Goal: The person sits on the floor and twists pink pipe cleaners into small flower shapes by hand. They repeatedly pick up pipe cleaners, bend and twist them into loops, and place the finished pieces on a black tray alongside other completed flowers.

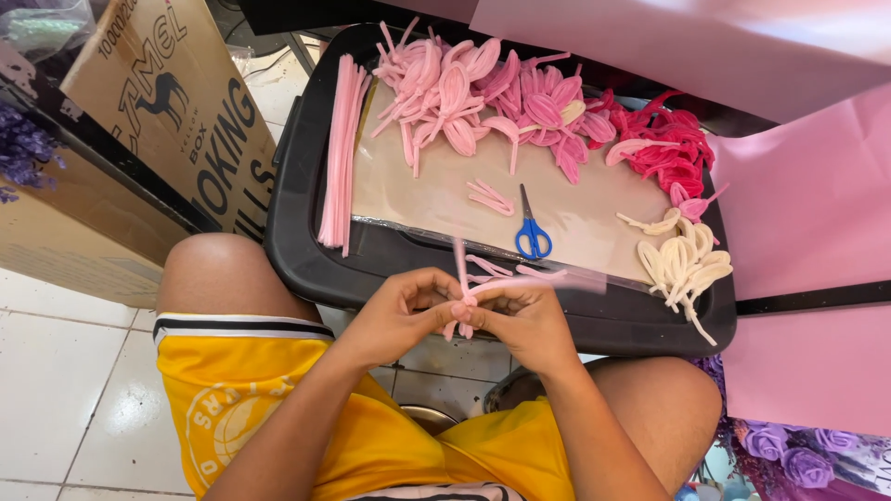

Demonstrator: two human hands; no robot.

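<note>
Tray: black plastic tray [306,232] lies across the person's knees; a tan board [418,186] covers most of its floor and carries the craft pieces.
Backdrop: pink paper sheets [807,213] beyond the tray's far and right edges; a cardboard box [176,102] stands off the tray's left edge; purple fabric flowers [789,455] sit past its near right corner.
Clothing: yellow shorts [278,408] with a black-and-white hem, bare knees under the tray's near edge.
Pink petals: big heap of pale pink pipe-cleaner petal loops [483,93] along the board's far edge.
Straight stock: bundle of straight pale pink pipe cleaners [342,148] runs along the board's left edge, far to near.
Red petals: hot-pink petal loops [668,144] piled at the far right corner.
Cream petals: cream petal loops [682,260] at the near right corner, some trailing over the tray rim.
Scissors: blue-handled scissors [531,227] lie mid-board, near the near edge, blades pointing away from the person.
Offcuts: short pink pipe-cleaner pieces [490,197] just left of the scissors.
Left hand: left hand [399,311] pinched shut on the pink pipe-cleaner bunch [464,297], above the tray's near rim.
Right hand: right hand [524,320] also clamped on that bunch, fingertips meeting the left's; stems stick up and out to the right.
</note>
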